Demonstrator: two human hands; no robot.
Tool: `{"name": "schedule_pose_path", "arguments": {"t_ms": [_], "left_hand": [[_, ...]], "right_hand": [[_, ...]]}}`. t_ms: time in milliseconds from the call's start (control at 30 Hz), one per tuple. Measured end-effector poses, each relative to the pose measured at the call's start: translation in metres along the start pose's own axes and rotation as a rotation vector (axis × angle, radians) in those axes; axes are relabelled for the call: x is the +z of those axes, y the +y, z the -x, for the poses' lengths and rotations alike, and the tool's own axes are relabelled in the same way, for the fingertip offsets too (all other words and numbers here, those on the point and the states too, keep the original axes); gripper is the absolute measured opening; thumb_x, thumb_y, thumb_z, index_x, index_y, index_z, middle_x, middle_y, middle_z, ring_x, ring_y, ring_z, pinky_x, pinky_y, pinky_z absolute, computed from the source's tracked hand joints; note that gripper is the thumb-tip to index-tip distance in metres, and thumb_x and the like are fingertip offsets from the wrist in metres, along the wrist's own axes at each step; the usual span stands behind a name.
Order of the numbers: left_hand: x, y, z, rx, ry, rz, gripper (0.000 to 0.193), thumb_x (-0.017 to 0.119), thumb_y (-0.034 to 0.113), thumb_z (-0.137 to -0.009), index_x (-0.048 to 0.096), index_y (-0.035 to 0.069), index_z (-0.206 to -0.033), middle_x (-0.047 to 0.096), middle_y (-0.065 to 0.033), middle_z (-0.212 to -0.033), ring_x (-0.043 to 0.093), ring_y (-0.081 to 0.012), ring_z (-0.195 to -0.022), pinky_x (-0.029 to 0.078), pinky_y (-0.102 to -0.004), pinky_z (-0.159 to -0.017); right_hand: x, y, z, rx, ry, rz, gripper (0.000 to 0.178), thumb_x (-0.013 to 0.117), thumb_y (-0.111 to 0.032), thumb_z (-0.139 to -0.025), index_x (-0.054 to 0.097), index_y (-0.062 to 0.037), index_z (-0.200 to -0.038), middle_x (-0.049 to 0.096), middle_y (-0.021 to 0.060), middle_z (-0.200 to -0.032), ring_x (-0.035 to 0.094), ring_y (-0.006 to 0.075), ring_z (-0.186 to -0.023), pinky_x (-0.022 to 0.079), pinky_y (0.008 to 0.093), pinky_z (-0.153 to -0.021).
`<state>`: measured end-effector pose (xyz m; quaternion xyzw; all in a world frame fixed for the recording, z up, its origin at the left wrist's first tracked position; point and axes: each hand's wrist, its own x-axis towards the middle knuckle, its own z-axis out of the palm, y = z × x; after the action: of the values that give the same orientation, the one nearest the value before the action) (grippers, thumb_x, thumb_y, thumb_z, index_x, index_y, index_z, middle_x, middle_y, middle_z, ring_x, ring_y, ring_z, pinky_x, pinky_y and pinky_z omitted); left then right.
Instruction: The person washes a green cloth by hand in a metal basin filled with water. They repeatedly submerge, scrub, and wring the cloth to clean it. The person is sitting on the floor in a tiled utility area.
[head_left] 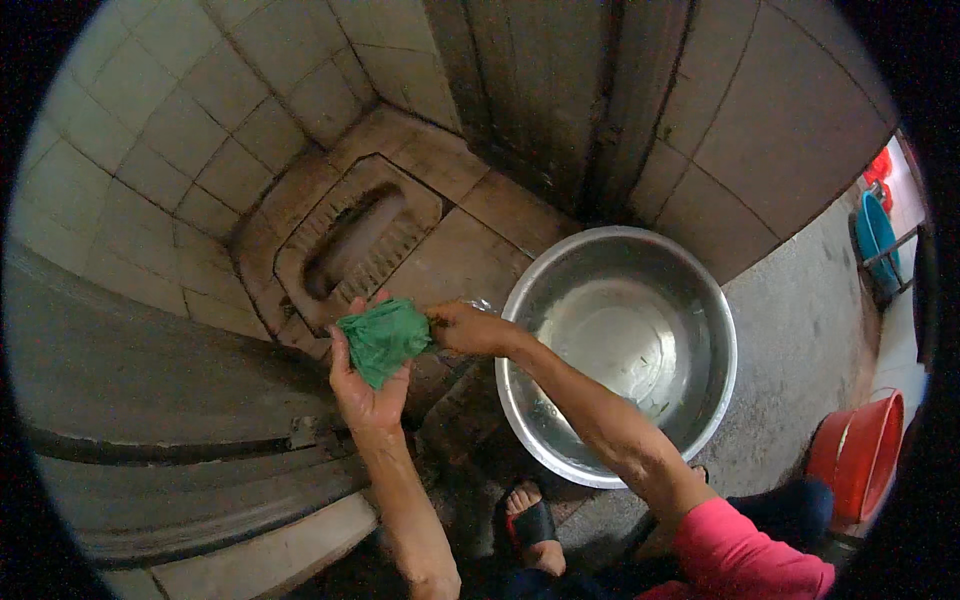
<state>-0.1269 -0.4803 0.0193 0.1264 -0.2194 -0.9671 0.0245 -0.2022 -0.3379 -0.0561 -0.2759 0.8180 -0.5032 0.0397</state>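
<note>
A crumpled green cloth (387, 340), thin and wet-looking, lies across the upturned palm of my left hand (372, 398). The fingers of that hand curl up around its far side, partly hidden by it. My right hand (468, 330) is closed at the cloth's right edge and seems to pinch it there; the fingertips are partly hidden. Just above the right hand shows a small shiny clear bit that I cannot make out. To the right, under my right forearm, a large round metal basin (715, 400) holds shallow water with a few green scraps in it.
Beyond my hands a squat toilet (420, 200) is set into the stained tiled floor. Tiled walls (200, 110) and a dark door frame (540, 100) stand behind. At the right are a red bucket (855, 455) and a blue basin (876, 240). My sandalled foot (535, 525) is below.
</note>
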Motion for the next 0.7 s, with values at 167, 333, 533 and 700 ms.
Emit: {"name": "schedule_pose_path", "arguments": {"t_ms": [167,333,533,700], "left_hand": [[-0.031,0.002,0.01,-0.025,0.208,-0.131,0.039,0.045,0.036,-0.096,0.052,0.01,-0.125,0.051,-0.0112,-0.128,0.044,-0.031,-0.123,0.033,-0.0534,-0.103],[-0.103,-0.036,0.015,-0.037,-0.083,-0.561,0.036,0.047,0.036,-0.095,0.052,0.018,-0.125,0.053,-0.0072,-0.124,0.043,-0.0262,-0.122,0.029,-0.0574,-0.103],[-0.124,-0.049,0.034,-0.118,0.212,-0.263,0.036,0.047,0.037,-0.095,0.051,0.017,-0.125,0.053,-0.0077,-0.123,0.045,-0.0251,-0.118,0.033,-0.0531,-0.1],[-0.114,-0.057,0.03,-0.134,0.249,-0.266,0.037,0.047,0.037,-0.095,0.05,0.016,-0.126,0.054,-0.0082,-0.122,0.048,-0.0241,-0.115,0.037,-0.0495,-0.097]], "right_hand": [[-0.028,0.0,-0.013,0.658,-0.079,-1.093,0.03,0.058,-0.02,-0.083,0.058,-0.0017,-0.106,0.06,0.0096,-0.092,0.061,0.0244,-0.083,0.053,0.0374,-0.073],[0.047,-0.075,0.017,0.42,-0.282,-0.069,0.051,0.06,-0.029,-0.077,0.052,-0.0046,-0.121,0.058,0.0182,-0.115,0.056,0.0327,-0.107,0.047,0.047,-0.089],[0.12,-0.1,0.063,0.421,-0.062,0.994,0.047,0.053,-0.02,-0.082,0.053,-0.0025,-0.126,0.059,0.0265,-0.109,0.056,0.0341,-0.105,0.045,0.0466,-0.091],[0.101,-0.053,0.02,0.45,-0.1,0.006,0.037,0.052,-0.026,-0.086,0.062,-0.0049,-0.114,0.063,0.0192,-0.101,0.059,0.0368,-0.096,0.045,0.0458,-0.089]]}}
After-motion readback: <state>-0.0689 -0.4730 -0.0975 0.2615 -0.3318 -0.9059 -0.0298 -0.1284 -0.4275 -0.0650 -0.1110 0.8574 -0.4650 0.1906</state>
